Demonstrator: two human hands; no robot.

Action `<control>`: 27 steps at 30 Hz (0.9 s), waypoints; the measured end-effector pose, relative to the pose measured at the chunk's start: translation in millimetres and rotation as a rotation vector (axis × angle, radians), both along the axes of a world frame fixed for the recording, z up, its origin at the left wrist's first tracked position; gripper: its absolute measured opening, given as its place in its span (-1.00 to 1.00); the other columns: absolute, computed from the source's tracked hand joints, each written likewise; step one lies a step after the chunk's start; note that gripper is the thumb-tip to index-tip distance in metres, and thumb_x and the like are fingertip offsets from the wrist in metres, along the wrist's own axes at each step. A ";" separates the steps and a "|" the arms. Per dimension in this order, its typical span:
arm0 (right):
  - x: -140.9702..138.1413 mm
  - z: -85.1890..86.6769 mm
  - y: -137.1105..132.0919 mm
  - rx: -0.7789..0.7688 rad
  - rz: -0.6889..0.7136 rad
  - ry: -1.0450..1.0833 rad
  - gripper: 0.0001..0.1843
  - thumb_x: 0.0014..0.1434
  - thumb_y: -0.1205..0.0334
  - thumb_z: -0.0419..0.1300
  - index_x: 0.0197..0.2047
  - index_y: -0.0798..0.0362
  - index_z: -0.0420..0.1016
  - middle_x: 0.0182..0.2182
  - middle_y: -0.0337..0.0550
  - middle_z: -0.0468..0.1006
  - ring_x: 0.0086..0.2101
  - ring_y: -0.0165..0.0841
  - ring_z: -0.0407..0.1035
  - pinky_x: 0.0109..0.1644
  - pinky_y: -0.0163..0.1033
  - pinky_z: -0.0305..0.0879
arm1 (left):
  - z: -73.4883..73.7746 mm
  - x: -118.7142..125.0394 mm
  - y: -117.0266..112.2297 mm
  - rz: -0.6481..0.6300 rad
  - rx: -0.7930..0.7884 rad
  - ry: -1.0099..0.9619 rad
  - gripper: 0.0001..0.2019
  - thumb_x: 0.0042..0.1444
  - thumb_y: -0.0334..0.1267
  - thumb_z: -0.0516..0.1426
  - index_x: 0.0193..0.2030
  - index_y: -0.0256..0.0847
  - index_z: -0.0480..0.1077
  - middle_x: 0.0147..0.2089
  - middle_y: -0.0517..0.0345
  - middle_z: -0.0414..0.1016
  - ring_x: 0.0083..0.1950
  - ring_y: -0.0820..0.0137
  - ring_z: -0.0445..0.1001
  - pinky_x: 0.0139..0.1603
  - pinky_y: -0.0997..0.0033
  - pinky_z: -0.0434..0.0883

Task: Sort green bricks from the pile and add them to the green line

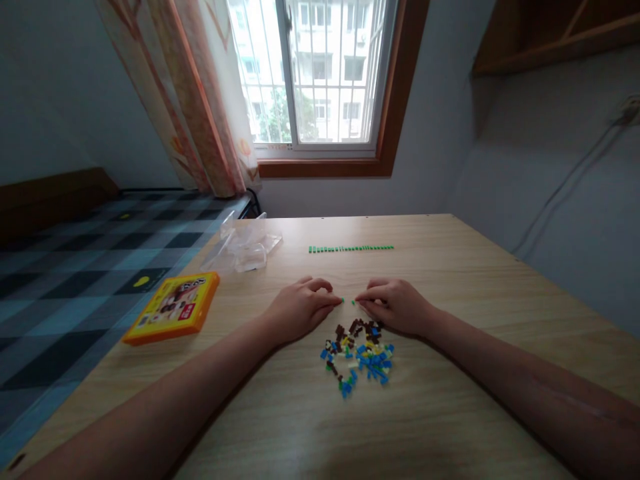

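While I look on from afar through the head camera, a loose pile of tiny bricks (375, 360), blue, brown, cream, yellow and a few green, lies on a pale wooden table (475, 413). My left hand (303, 307) rests just past the pile's far left side, thumb and forefinger drawn near each other, a green brick (343, 301) at the fingertips. My right hand (397, 303) mirrors it just past the pile's far right side, its forefinger reaching a second green brick (353, 303). Both pieces are so small that I cannot tell whether the fingers grasp them or only touch them. Well beyond the pile runs a straight row of green bricks (350, 249). Left of the pile sits an orange-and-yellow box (175, 307), and farther off on that side, clear plastic packaging (250, 257). Far beyond the pile is a barred window (330, 73).
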State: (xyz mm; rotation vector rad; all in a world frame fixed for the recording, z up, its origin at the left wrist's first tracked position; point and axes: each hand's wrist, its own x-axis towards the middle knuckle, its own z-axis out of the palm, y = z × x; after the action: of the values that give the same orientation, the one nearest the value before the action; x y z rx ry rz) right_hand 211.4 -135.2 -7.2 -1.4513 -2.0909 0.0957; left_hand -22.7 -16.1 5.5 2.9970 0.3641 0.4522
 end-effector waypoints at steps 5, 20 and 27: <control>-6.6 16.4 -18.7 0.072 0.180 0.003 -0.78 0.31 0.24 0.14 -0.16 0.04 0.63 -0.38 -0.17 0.52 -0.37 -0.47 0.36 -0.27 -0.34 0.20 | 4.0 -4.6 -2.8 0.024 -0.206 -0.085 -0.79 0.29 -0.24 0.10 -0.11 -0.08 0.58 -0.08 0.08 0.52 -0.16 0.35 0.46 -0.09 0.31 0.39; -42.5 34.4 -48.3 -0.087 0.504 -0.183 -0.73 0.12 0.37 0.04 -0.26 0.00 0.57 -0.37 -0.18 0.51 -0.33 -0.40 0.33 -0.13 -0.26 0.27 | 37.5 -13.1 -19.0 -0.172 -0.450 0.383 -0.64 0.02 -0.05 0.31 -0.49 -0.20 0.26 -0.48 0.30 0.29 -0.43 0.46 0.23 -0.40 0.44 0.14; -44.2 26.0 -45.2 -0.084 0.487 -0.196 -0.68 0.12 0.38 0.04 -0.18 -0.02 0.58 -0.34 -0.18 0.52 -0.30 -0.38 0.35 -0.11 -0.25 0.29 | 30.9 -11.5 -18.3 -0.199 -0.390 0.360 -0.59 0.05 0.03 0.29 -0.51 -0.19 0.25 -0.50 0.29 0.25 -0.45 0.45 0.21 -0.40 0.41 0.14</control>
State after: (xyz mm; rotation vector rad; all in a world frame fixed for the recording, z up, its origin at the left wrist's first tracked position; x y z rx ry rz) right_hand 167.3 -180.4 18.8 -0.9984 -2.5931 0.2403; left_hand -34.2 -34.4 36.3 2.6795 0.1503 -0.1636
